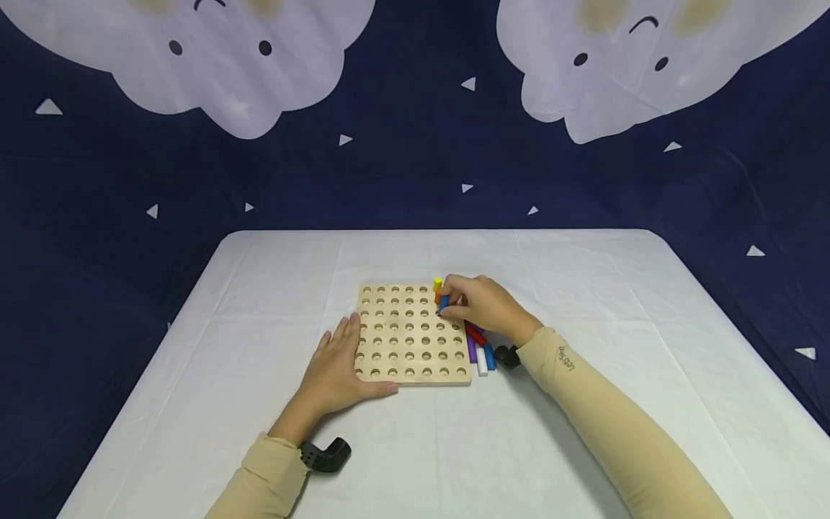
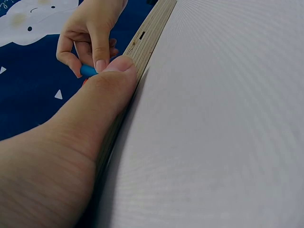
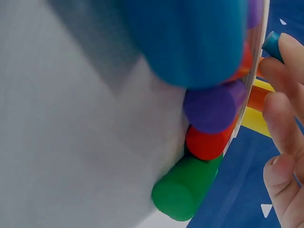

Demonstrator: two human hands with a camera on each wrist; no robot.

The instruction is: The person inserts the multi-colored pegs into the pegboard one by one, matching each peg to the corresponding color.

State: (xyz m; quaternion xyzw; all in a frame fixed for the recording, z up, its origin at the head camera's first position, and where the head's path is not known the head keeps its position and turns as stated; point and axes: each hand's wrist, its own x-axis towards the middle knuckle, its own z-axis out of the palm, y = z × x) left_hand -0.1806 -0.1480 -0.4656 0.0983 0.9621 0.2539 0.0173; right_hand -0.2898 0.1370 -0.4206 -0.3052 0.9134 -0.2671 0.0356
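Note:
A square wooden pegboard (image 1: 415, 380) with rows of round holes lies flat on the table. My left hand (image 1: 331, 371) rests against its left side, fingers straight along that edge and thumb on the near edge. Between thumb and fingers, my right hand (image 1: 483, 303) pinches a short blue peg (image 1: 444, 302) over the board's right part, close above a hole. Just behind it, a yellow peg (image 1: 437, 282) and an orange peg (image 1: 437, 296) stand upright at the far right of the board. The right wrist view shows the same held peg (image 3: 273, 46) at the fingertips.
Loose pegs lie along the board's right side: a red one (image 1: 476, 334), a purple one (image 1: 472, 349), a white one (image 1: 481, 361) and a blue one (image 1: 489, 357). A green peg (image 3: 178, 190) shows in the right wrist view. Behind the white-covered table (image 1: 292, 267) hangs a dark blue cloth.

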